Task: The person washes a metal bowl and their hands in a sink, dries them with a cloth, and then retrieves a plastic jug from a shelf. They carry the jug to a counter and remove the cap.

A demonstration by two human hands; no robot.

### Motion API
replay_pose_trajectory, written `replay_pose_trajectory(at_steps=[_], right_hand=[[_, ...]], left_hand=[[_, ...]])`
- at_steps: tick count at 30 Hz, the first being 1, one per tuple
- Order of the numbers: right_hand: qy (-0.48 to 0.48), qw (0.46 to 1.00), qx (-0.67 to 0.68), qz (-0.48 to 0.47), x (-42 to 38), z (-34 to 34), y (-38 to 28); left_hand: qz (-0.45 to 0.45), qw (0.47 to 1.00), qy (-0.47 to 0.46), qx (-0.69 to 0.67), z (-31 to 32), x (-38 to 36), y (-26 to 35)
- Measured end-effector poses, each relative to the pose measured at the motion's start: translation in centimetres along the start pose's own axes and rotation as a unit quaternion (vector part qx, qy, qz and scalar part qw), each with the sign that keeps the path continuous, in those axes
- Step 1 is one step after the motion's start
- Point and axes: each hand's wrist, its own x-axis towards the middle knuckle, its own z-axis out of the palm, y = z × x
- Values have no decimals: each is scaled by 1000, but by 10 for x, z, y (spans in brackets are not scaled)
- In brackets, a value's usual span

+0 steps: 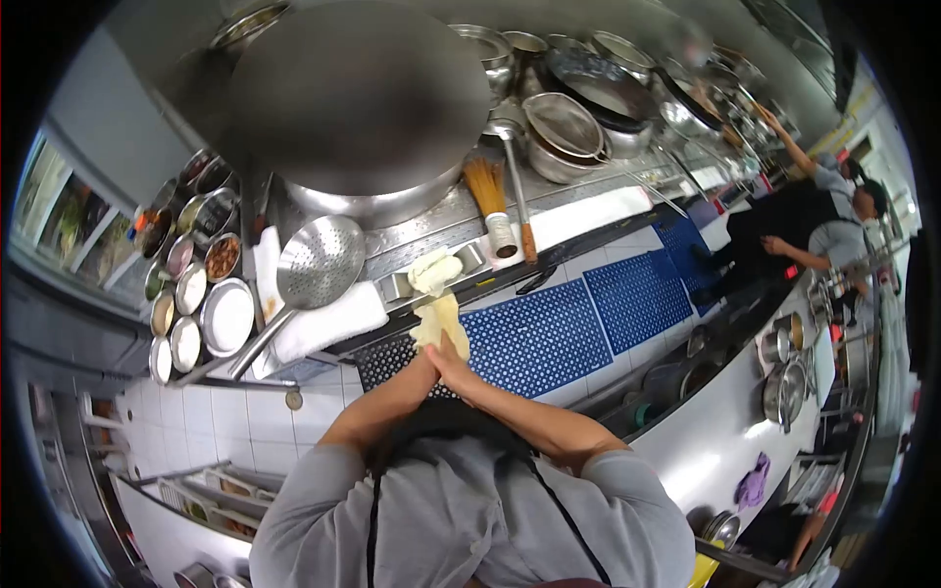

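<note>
A pale yellow cloth (440, 321) hangs in front of my body, over the blue and black floor mats. Both of my hands are together at its lower end: my left hand (421, 367) and my right hand (450, 363) press close to each other and to the cloth. The fingers are partly hidden by the cloth. Just beyond it, another crumpled pale cloth (434, 271) lies on the metal edge of the stove counter. A perforated steel skimmer (321, 263) rests on a white folded towel (331, 321) to the left.
Small ingredient bowls (190, 288) stand at the left. A bamboo brush (487, 196), a ladle (519, 186) and a strainer (565, 125) lie along the stove. Co-workers (828, 220) stand at the right, beyond the blue mats (539, 338). A steel counter (720, 416) runs behind on the right.
</note>
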Motion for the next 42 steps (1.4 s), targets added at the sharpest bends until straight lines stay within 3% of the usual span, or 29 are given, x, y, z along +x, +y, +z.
replay_pose_trajectory(at_steps=[2,3,4,5,7,8,10,11,13,14,15,16,17,22,23,26,27,29,30,31,32,33,34,36,40,41,42], right_hand=[[-22,992,122,22,9,-9,3],[-55,977,137,152,11,-23,-20],[-34,974,159,158,9,-30,-24],[6,958,150,243,13,-36,-43],[-26,951,234,202,36,-44,5],[-36,950,188,246,42,-56,6],[-42,891,406,196,40,-74,-16],[-57,883,423,195,35,-75,-38],[-83,863,456,198,25,-73,-73],[-131,873,421,210,25,-62,-71],[-183,919,299,182,21,-44,-73],[-230,947,170,150,18,-34,-75],[-209,956,157,134,21,-39,-72],[-124,984,116,59,56,-39,-8],[-86,992,88,14,61,-44,9],[1,986,126,107,67,-78,30],[26,975,195,105,62,-80,16],[77,935,328,109,28,-82,-34],[48,946,298,116,25,-79,-32],[21,956,267,122,24,-76,-30],[-5,963,236,128,21,-73,-29],[-62,964,212,150,19,-67,-35],[-121,951,223,178,22,-64,-39],[-240,912,240,232,33,-56,-47],[-126,774,574,236,63,-33,-14],[-21,812,539,224,61,-28,-29],[17,868,464,179,64,-24,-32]], left_hand=[[6,1000,14,4,5,9,-2],[7,1000,23,6,11,13,-7],[7,999,33,8,17,15,-11],[3,999,42,7,22,14,-16],[3,999,40,-3,27,5,-17],[16,1000,15,8,22,-13,-3],[38,998,-36,33,14,-47,21],[45,978,14,203,-7,-25,26],[43,847,120,516,-62,43,24],[151,617,63,770,-46,31,29],[207,469,79,855,-42,21,24],[219,389,71,892,-33,15,20],[233,306,65,921,-23,9,15],[76,283,-66,954,28,-24,18],[49,256,-77,962,52,-49,21],[354,259,4,899,37,-65,0],[540,323,-6,778,19,-48,-1],[446,617,65,645,-1,-31,9],[378,739,94,549,-9,-21,10],[410,738,234,482,-13,-4,5],[358,798,290,388,-31,27,1],[284,918,170,221,-48,55,-5],[173,980,94,40,-64,83,-10],[55,993,-11,-104,-45,63,-11],[-30,990,-56,-126,-5,14,-9],[-40,991,-53,-119,4,3,-7],[-50,991,-47,-111,12,-9,-5]])
